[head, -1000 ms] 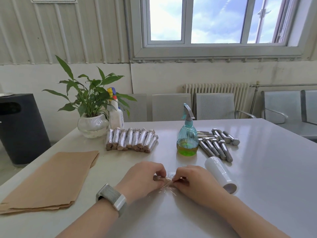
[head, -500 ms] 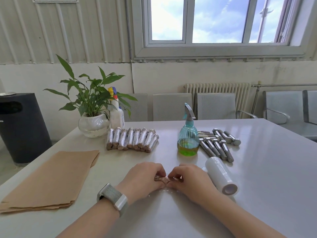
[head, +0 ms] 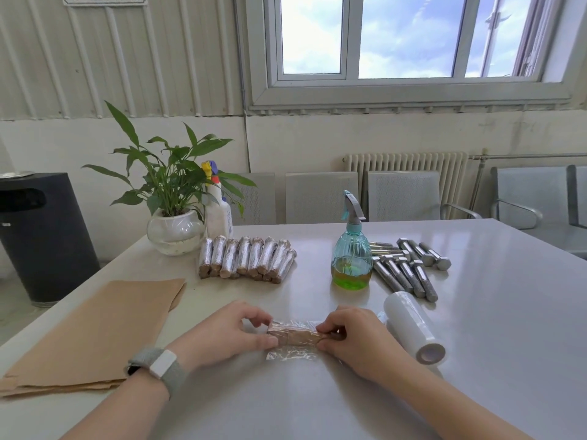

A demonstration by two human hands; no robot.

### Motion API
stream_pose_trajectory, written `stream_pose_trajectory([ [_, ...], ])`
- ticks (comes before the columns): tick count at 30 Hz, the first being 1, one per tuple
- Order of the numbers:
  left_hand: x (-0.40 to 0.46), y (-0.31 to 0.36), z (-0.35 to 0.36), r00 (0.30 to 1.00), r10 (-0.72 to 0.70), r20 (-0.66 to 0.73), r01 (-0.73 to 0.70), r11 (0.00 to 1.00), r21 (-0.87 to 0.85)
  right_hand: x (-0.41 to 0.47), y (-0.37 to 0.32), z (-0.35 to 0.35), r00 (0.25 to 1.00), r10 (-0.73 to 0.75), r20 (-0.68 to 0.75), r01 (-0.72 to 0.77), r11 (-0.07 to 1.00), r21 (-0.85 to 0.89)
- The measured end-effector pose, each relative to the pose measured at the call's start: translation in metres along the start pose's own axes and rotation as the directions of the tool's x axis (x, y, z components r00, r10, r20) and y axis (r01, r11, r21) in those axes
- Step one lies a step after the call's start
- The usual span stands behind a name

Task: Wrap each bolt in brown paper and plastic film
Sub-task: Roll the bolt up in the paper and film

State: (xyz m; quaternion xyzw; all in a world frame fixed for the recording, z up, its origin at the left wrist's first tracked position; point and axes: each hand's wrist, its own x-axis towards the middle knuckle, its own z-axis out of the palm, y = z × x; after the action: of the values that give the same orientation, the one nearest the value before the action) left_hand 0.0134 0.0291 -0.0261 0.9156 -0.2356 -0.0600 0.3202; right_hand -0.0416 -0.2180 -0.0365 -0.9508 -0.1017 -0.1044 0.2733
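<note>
Bolt (head: 293, 335) itself hidden inside brown paper; both ends covered by fingers. Left hand (head: 228, 333) and right hand (head: 355, 339) each pinch one end. It lies crosswise on the worktop (head: 476, 360), on a crinkled sheet of plastic film (head: 292, 355) partly wrapped over it.

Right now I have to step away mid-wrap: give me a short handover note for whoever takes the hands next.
Left hand pinches one end of the paper-wrapped bolt; right hand pinches the other end. The bolt lies on a loose piece of film, only partly rolled in.
Done: a row of wrapped bolts by the plant pot.
Left: finish this film wrap, then the bare bolts behind the film roll. Brown paper stack sits to the left.
</note>
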Motion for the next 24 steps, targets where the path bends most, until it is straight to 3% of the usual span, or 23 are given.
stream_pose_trajectory([
  [3,0.004,0.002,0.009,0.999,0.037,-0.029,-0.034,0.996,0.087,0.000,-0.001,0.001,1.000,-0.006,-0.009,0.006,1.000,-0.006],
  [7,0.005,0.009,0.019,0.998,0.051,-0.042,-0.033,0.934,0.356,-0.001,-0.004,0.001,1.000,-0.002,-0.015,0.002,1.000,-0.029],
  [9,0.005,0.011,0.017,0.996,0.061,-0.057,-0.037,0.934,0.355,-0.003,-0.006,0.001,1.000,0.006,-0.022,-0.007,0.999,-0.035],
  [12,0.007,0.019,0.010,0.994,0.056,-0.093,-0.057,0.998,-0.005,-0.007,-0.009,-0.002,0.998,0.040,-0.051,-0.041,0.999,-0.016],
  [14,0.011,0.031,0.007,0.991,0.063,-0.120,-0.095,0.955,-0.282,-0.010,-0.009,-0.005,0.994,0.083,-0.070,-0.082,0.997,0.016],
  [16,0.017,0.045,0.010,0.981,0.108,-0.159,-0.168,0.882,-0.441,-0.014,-0.008,-0.008,0.988,0.129,-0.081,-0.124,0.990,0.061],
  [21,0.037,0.086,0.045,0.949,0.216,-0.229,-0.313,0.729,-0.609,-0.023,-0.006,-0.009,0.975,0.189,-0.117,-0.182,0.981,0.068],
  [24,0.050,0.106,0.068,0.951,0.161,-0.263,-0.298,0.699,-0.650,-0.025,-0.006,-0.011,0.969,0.216,-0.120,-0.205,0.974,0.095],
])
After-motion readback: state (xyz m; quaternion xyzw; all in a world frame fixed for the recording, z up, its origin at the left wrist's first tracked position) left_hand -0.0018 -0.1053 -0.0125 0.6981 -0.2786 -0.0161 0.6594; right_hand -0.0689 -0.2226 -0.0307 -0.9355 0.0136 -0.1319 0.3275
